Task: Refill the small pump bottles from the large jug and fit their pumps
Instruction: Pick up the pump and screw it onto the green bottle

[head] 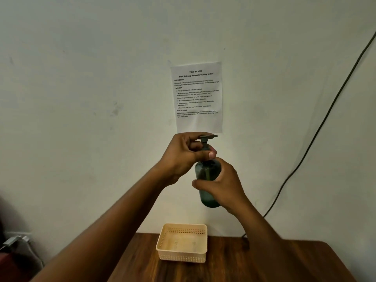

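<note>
A small dark green pump bottle (pixel 207 174) is held upright in the air in front of the wall, well above the table. My right hand (pixel 223 186) wraps around its body from the right. My left hand (pixel 187 155) grips the collar of the dark pump (pixel 207 137) at the bottle's neck, with the pump head sticking out above my fingers. Some liquid shows in the bottle's lower part. The large jug is out of view.
A beige perforated plastic basket (pixel 162 244) stands empty on the wooden table (pixel 254 265) below my hands, near the wall. A printed task sheet (pixel 198 96) is taped to the wall. A dark cable (pixel 317 127) runs down the wall at right.
</note>
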The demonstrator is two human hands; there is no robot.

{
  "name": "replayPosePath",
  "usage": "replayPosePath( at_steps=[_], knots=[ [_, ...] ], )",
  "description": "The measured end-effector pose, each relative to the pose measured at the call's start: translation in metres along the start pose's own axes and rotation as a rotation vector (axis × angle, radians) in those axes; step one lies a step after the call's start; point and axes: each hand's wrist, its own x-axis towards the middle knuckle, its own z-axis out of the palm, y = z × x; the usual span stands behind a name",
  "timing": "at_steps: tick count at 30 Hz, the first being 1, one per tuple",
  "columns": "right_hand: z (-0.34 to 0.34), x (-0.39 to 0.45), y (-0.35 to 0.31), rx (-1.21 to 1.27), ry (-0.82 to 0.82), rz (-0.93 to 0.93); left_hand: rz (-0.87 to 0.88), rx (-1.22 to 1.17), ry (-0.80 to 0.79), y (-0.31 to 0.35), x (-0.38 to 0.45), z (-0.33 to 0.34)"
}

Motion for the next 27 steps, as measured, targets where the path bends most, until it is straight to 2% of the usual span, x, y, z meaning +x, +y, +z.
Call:
replayPosePath(
  at_steps=[6, 15, 19, 27],
  knots=[
    [0.001, -0.002, 0.007, 0.070, -0.054, 0.046, -0.025, -0.041, -0.046, -0.010, -0.002, -0.002],
    [0.010, 0.005, 0.030, 0.098, -0.050, 0.086, -0.004, 0.304, 0.203, -0.045, -0.016, -0.014],
    [0.012, 0.012, 0.046, 0.162, -0.101, 0.121, -0.080, 0.396, 0.234, -0.067, -0.023, -0.025],
    [0.040, 0.034, 0.082, 0.143, -0.181, 0.141, -0.126, 0.647, 0.244, -0.124, -0.038, -0.050]
  ],
)
